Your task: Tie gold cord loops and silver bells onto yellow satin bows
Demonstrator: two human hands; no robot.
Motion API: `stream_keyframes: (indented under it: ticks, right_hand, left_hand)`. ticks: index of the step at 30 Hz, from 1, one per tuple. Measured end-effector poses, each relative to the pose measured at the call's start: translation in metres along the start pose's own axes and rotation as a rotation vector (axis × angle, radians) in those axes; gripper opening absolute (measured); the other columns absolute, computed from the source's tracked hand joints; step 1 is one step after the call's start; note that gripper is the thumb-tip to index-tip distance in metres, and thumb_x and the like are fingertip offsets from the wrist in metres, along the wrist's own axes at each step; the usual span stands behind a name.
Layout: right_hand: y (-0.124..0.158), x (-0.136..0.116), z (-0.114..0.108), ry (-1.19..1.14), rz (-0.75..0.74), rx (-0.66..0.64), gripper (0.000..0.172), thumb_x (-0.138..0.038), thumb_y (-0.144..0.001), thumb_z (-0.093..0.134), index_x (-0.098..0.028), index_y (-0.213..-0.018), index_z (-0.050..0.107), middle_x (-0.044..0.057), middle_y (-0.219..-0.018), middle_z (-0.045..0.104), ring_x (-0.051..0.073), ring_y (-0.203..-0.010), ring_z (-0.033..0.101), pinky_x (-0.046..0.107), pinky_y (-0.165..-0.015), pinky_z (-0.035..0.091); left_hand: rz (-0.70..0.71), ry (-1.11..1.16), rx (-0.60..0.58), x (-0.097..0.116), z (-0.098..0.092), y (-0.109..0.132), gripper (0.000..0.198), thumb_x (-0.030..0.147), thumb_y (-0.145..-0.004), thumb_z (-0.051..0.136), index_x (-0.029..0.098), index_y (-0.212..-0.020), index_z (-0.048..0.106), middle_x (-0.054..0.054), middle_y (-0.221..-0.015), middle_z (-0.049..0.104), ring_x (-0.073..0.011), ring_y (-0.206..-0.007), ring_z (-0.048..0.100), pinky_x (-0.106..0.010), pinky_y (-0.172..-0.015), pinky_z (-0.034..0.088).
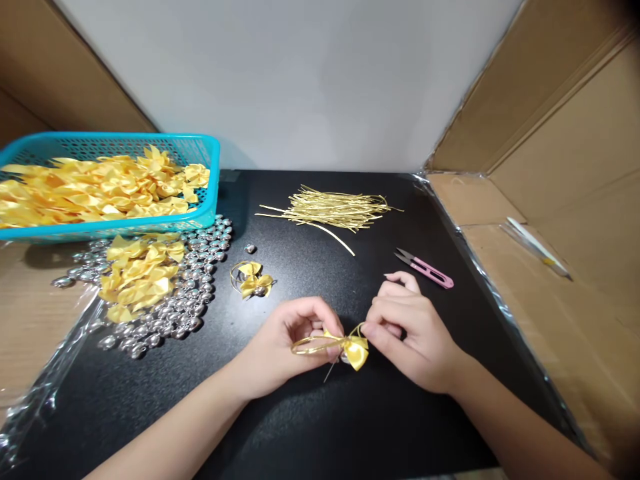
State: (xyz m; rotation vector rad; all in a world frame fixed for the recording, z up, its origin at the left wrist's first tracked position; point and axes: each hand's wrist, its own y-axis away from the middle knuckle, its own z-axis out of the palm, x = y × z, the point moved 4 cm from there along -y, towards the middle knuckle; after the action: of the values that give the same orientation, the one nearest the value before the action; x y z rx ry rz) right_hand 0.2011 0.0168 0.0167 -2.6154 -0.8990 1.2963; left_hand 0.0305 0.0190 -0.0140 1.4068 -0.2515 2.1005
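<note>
Between thumb and fingers, my left hand pinches a yellow ribbon bow with a looped gold cord. Part of a silver bell shows beneath the bow. My right hand is closed, its thumb and index finger pinching the end of the gold cord just right of the bow. Beyond my left hand lie finished-looking bows with bells and looped cord. Pink thread snips rest on the black table beyond my right hand.
A blue basket full of yellow bows stands at the back left. Before it, more yellow bows lie among many silver bells. A bundle of gold cords lies at the back. Cardboard walls flank the table; a white-handled tool lies right.
</note>
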Motion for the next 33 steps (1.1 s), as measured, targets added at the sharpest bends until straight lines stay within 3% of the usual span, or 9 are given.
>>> stream_keyframes:
  ticks: [6,10,16,22,25,27,30,33]
  right_hand:
    - [-0.001,0.003,-0.008,-0.120,0.038,0.161,0.037,-0.017,-0.089,0.049,-0.020,-0.058,0.029,-0.007,-0.052,0.030,0.011,-0.052,0.033,0.034,-0.066,0.030]
    - [-0.001,0.001,-0.009,-0.142,0.012,0.263,0.047,-0.012,-0.083,0.055,-0.020,-0.057,0.017,-0.007,-0.051,0.022,0.011,-0.051,0.029,0.033,-0.063,0.030]
    - [-0.001,-0.001,-0.003,-0.100,-0.068,0.242,0.045,-0.005,-0.078,0.054,-0.020,-0.059,0.016,-0.008,-0.052,0.021,0.009,-0.051,0.024,0.031,-0.063,0.030]
    - [0.002,-0.010,0.005,-0.084,-0.112,0.198,0.031,-0.004,-0.073,0.057,-0.019,-0.061,0.034,-0.010,-0.053,0.030,0.007,-0.052,0.030,0.031,-0.068,0.031]
    - [0.004,-0.009,0.002,-0.030,-0.030,0.252,0.017,-0.006,-0.073,0.059,-0.020,-0.075,0.049,-0.009,-0.057,0.035,0.008,-0.054,0.036,0.031,-0.068,0.034]
    - [0.005,-0.009,-0.002,0.025,-0.016,0.324,0.022,-0.010,-0.073,0.062,-0.019,-0.092,0.054,-0.006,-0.064,0.044,0.011,-0.060,0.042,0.030,-0.066,0.036]
    - [0.008,-0.014,-0.002,0.147,-0.149,0.362,0.032,-0.017,-0.072,0.069,-0.020,-0.102,0.057,-0.002,-0.073,0.054,0.015,-0.068,0.047,0.035,-0.071,0.037]
    - [0.011,-0.019,0.006,0.322,-0.247,0.372,0.022,-0.026,-0.074,0.075,-0.027,-0.094,0.066,-0.005,-0.064,0.050,0.014,-0.066,0.045,0.041,-0.083,0.035]
  left_hand:
    - [-0.084,-0.001,0.024,0.000,0.001,0.000,0.005,0.016,-0.075,0.079,0.017,-0.080,0.076,0.000,-0.070,0.070,-0.0063,-0.060,0.059,-0.014,-0.059,0.045]
    - [-0.086,-0.039,0.004,0.001,0.003,-0.001,0.005,0.016,-0.078,0.076,0.018,-0.082,0.079,-0.002,-0.074,0.072,-0.0073,-0.064,0.061,-0.014,-0.062,0.047]
    - [-0.059,0.013,-0.013,-0.004,0.001,-0.003,0.005,0.016,-0.078,0.077,0.019,-0.081,0.079,0.000,-0.071,0.072,-0.0051,-0.060,0.060,-0.012,-0.058,0.046]
    - [-0.028,0.088,-0.004,-0.004,0.001,-0.001,0.002,0.018,-0.078,0.078,0.017,-0.077,0.077,0.001,-0.070,0.070,-0.0050,-0.061,0.060,-0.012,-0.060,0.047]
    - [-0.024,0.067,0.063,-0.004,-0.001,0.000,0.005,0.018,-0.075,0.081,0.017,-0.074,0.076,0.001,-0.069,0.071,-0.0057,-0.062,0.062,-0.012,-0.061,0.048]
    - [-0.030,0.053,0.122,-0.005,-0.003,0.000,0.006,0.020,-0.074,0.081,0.018,-0.074,0.076,0.001,-0.068,0.072,-0.0063,-0.061,0.063,-0.013,-0.061,0.049]
    - [-0.031,0.042,0.191,-0.008,-0.004,0.001,0.007,0.024,-0.075,0.081,0.019,-0.076,0.077,0.001,-0.067,0.074,-0.0063,-0.060,0.064,-0.013,-0.061,0.050]
    - [-0.034,0.037,0.232,-0.009,-0.004,0.002,0.006,0.024,-0.074,0.081,0.020,-0.074,0.077,0.001,-0.067,0.075,-0.0057,-0.061,0.064,-0.012,-0.061,0.049]
